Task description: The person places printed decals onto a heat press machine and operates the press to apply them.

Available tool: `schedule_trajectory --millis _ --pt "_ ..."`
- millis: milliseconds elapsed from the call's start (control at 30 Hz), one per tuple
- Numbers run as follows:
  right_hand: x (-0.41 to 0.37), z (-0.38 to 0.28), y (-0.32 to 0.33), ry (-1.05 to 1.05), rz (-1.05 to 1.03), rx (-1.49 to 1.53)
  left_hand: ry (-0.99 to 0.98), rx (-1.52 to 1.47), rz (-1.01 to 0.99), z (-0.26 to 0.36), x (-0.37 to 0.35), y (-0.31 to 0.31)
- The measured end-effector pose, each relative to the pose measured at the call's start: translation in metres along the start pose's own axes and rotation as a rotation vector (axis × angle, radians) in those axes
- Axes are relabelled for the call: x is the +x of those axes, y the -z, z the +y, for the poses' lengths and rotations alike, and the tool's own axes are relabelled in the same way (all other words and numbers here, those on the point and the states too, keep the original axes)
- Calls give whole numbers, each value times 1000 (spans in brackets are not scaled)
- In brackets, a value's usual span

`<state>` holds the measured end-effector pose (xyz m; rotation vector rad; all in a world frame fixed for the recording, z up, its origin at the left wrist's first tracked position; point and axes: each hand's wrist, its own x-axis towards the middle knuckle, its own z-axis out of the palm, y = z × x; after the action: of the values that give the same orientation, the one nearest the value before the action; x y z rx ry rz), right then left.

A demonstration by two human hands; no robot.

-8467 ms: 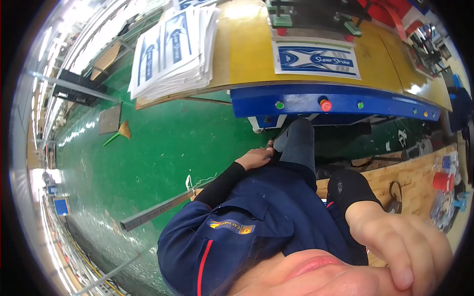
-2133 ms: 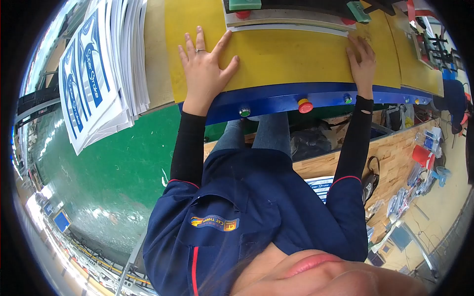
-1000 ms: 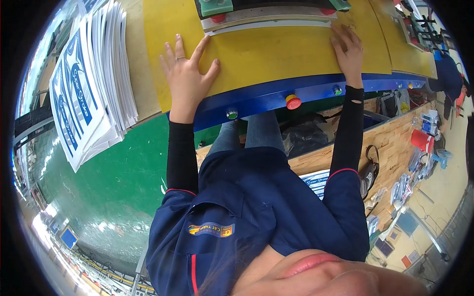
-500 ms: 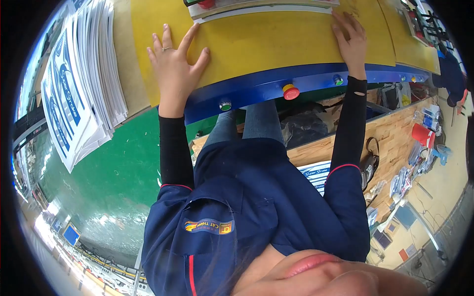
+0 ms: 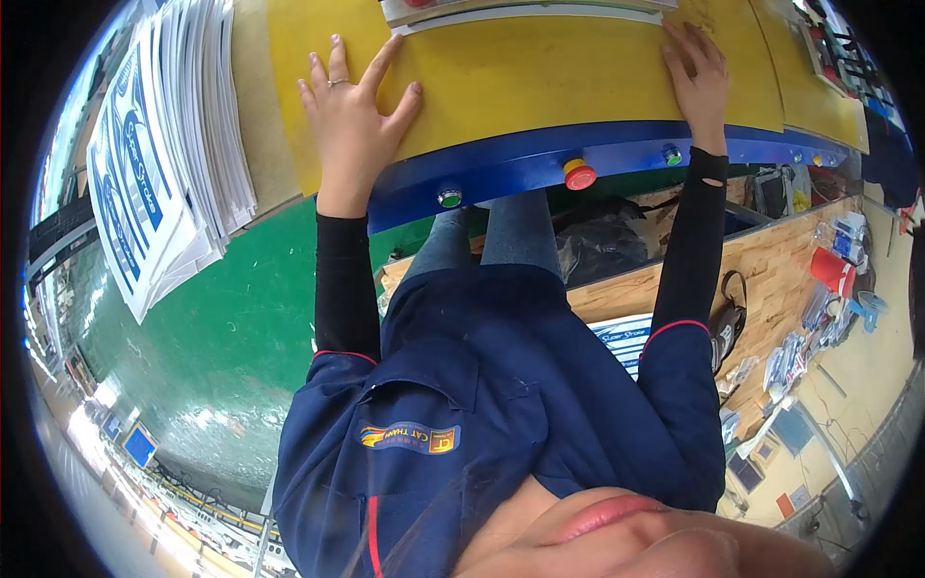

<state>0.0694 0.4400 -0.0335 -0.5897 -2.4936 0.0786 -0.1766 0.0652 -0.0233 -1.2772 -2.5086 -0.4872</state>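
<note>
My left hand (image 5: pixel 352 120) lies palm down on the yellow work surface (image 5: pixel 540 87), fingers spread and a ring on one of them. Its index fingertip meets the left end of a white, flat-edged piece (image 5: pixel 530 17) at the top of the view. At the right end of that piece, my right hand (image 5: pixel 699 82) rests with fingers stretched forward and thumb apart. Neither hand grips anything. Most of the white piece and whatever lies behind it is cut off by the frame.
A blue front rail (image 5: pixel 520 154) carries a red stop button (image 5: pixel 579 174) and green buttons (image 5: pixel 450 197). At left stands a stack of printed "Super Stroke" sheets (image 5: pixel 135 183). A wooden bench (image 5: pixel 771 250) with a red container (image 5: pixel 832 271) is at right.
The whole view has shifted slightly right and up. Both hands keep nearly the same places at the ends of the white piece.
</note>
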Motion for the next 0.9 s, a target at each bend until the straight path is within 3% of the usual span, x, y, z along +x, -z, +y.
schedule_trajectory --millis 900 --pt "-3 4 -5 -51 -4 44 59 -29 -36 6 1 5"
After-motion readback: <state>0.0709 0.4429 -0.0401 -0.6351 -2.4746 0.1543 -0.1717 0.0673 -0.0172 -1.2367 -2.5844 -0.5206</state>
